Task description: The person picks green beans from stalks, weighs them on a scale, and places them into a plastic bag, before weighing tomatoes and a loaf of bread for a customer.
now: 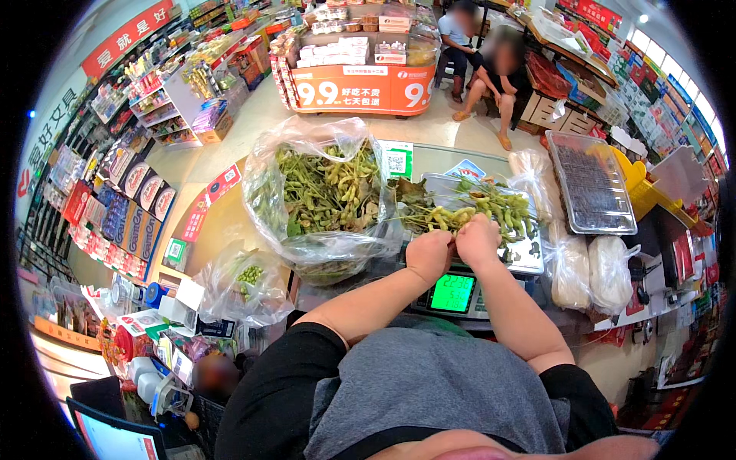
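Observation:
My left hand (428,256) and my right hand (479,239) are close together, fingers curled in on a bunch of green soybean stalks with pods (509,215). My fingertips are mostly hidden behind the backs of my hands. The bunch lies over the metal tray of a digital scale (532,261), whose green display (452,292) is lit just below my wrists. Some dark, wilted leaves (411,192) hang at the bunch's left end. Left of my hands stands a large clear plastic bag (319,253), open at the top and full of soybean stalks and pods (328,190).
A smaller plastic bag holds shelled green beans (250,275) at left. Right of the scale are wrapped white packages (610,270) and a clear lidded box (592,184). Beyond the glass counter are an orange display stand (362,92) and two seated people (500,75). A monitor (115,431) is lower left.

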Available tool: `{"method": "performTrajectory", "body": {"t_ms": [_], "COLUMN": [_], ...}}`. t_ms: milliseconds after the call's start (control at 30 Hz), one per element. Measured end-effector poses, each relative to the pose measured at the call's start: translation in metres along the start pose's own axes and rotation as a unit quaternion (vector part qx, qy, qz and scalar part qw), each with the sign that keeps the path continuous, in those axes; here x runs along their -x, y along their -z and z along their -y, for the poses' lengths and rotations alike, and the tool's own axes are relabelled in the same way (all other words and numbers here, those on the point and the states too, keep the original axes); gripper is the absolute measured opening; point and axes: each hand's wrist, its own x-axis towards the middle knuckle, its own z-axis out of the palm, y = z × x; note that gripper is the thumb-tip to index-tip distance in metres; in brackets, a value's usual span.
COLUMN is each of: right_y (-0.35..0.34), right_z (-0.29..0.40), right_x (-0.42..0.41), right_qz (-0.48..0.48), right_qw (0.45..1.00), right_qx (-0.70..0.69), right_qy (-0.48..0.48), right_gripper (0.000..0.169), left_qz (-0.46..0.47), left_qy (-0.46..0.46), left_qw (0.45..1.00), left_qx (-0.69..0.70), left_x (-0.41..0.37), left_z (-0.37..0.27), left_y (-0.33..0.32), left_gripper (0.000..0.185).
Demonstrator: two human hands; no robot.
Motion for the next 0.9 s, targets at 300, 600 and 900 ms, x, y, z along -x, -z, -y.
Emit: {"method": "performTrajectory", "body": {"t_ms": [300,600,900], "right_y": [-0.002,-0.006,-0.005], "right_z": [-0.008,-0.005,-0.002], "right_x": [-0.007,-0.009,-0.009], "right_qz": [0.011,-0.019,-0.002], "right_qw": [1.0,0.999,0.998], "right_qx": [-0.027,-0.032,0.065], "right_qy": [-0.005,-0.025,0.015], "right_gripper": [0.009,0.01,0.043], "left_qz": [0.002,-0.01,0.058], "left_qy": [0.023,0.018,0.093], "left_qw": [1.0,1.0,0.991], "left_qx": [0.003,-0.009,-0.073], "left_x": [0.0,0.001,-0.009], "left_z": [-0.004,-0.004,-0.009], "left_y": [-0.001,-0.003,-0.001], "left_gripper": [0.015,0.013,0.018]}}
